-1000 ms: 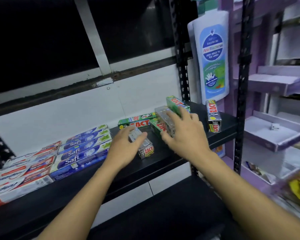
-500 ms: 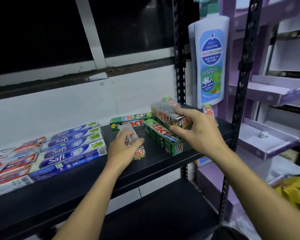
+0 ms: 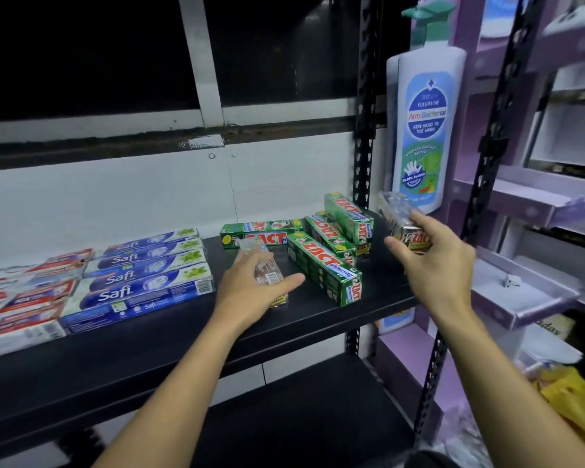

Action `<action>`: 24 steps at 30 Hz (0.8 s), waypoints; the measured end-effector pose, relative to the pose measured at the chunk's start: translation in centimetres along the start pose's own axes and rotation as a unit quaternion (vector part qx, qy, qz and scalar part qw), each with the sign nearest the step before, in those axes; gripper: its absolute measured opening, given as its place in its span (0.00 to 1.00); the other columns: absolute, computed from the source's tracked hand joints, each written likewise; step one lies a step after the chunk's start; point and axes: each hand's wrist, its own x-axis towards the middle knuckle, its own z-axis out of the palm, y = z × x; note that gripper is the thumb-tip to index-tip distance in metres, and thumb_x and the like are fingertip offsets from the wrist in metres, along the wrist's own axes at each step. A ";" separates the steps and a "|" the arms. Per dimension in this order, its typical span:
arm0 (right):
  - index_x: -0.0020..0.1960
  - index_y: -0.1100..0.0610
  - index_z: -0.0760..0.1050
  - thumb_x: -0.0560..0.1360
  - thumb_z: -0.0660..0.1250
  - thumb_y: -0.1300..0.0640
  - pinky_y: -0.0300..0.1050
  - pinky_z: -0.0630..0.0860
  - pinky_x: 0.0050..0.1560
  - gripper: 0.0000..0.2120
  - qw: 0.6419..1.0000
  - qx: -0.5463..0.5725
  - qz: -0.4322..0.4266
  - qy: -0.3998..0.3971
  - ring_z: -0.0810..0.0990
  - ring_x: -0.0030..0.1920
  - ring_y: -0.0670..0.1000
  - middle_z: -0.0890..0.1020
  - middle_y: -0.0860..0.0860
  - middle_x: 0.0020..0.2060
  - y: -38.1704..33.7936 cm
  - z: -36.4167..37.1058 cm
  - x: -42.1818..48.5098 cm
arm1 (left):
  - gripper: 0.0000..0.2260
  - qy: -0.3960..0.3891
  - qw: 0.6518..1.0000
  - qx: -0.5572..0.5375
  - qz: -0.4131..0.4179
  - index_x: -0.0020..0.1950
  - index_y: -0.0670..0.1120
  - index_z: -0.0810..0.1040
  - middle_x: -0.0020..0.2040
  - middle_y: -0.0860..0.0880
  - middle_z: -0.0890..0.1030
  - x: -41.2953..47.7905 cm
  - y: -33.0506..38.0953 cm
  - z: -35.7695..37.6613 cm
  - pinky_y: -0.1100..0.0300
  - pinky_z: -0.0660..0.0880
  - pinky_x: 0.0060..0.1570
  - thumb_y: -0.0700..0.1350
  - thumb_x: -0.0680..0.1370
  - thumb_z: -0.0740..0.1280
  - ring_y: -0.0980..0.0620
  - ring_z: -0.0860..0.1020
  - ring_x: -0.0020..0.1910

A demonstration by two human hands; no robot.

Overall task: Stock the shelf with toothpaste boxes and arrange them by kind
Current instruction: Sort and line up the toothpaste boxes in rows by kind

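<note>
Farthest left, red-and-white boxes (image 3: 31, 292): flat in rows on the black shelf (image 3: 149, 349), partly blurred.
Safi boxes (image 3: 139, 282): blue, side by side with labels up, just right of the red-and-white rows.
Left hand (image 3: 250, 288): grip grasping a small clear pack (image 3: 267, 275) that lies on the shelf between its fingers and its outstretched thumb.
Green Zact boxes (image 3: 321, 268): one lies along the back wall, one lies slantwise near the thumb, and several more are stacked behind it.
Right hand (image 3: 436, 265): grip clenched round a clear-wrapped Zact pack (image 3: 402, 221), held off the shelf at its right end; the pack is blurred.
Wash bottle (image 3: 426, 130): hangs upright behind that pack.
Purple rack (image 3: 527, 197): stands right of the shelf post.
</note>
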 end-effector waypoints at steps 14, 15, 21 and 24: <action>0.69 0.47 0.71 0.81 0.57 0.42 0.60 0.55 0.68 0.19 0.972 -0.198 -0.043 -0.121 0.62 0.74 0.56 0.72 0.47 0.71 1.3 2.4 -2.4 | 0.22 0.001 0.998 0.068 0.006 0.59 0.61 0.75 0.52 0.60 0.77 -1.1 1.3 -0.6 0.58 0.74 0.49 0.65 0.68 0.73 0.56 0.77 0.48; 0.68 0.47 0.73 0.81 0.59 0.44 0.57 0.56 0.67 0.18 0.979 -0.165 -0.061 -0.101 0.65 0.72 0.55 0.74 0.46 0.69 0.6 2.1 -2.7 | 0.21 -0.006 0.997 0.080 0.012 0.59 0.61 0.75 0.51 0.60 0.77 -1.4 1.4 -0.8 0.58 0.74 0.48 0.64 0.68 0.72 0.57 0.77 0.47; 0.63 0.52 0.78 0.77 0.65 0.41 0.47 0.75 0.57 0.20 0.963 -0.057 -0.180 -0.193 0.78 0.56 0.50 0.82 0.47 0.56 -1.7 1.6 -4.1 | 0.19 -0.089 0.989 0.110 0.044 0.62 0.64 0.74 0.54 0.58 0.78 -3.5 0.6 -4.1 0.60 0.75 0.44 0.56 0.71 0.70 0.59 0.77 0.47; 0.59 0.54 0.80 0.74 0.70 0.44 0.47 0.76 0.59 0.19 0.958 -0.062 -0.186 -0.208 0.80 0.56 0.49 0.82 0.48 0.57 -1.6 2.5 -4.7 | 0.19 -0.079 0.991 0.096 0.045 0.58 0.63 0.77 0.58 0.57 0.80 -4.5 -0.2 -6.1 0.62 0.75 0.44 0.54 0.67 0.68 0.58 0.79 0.49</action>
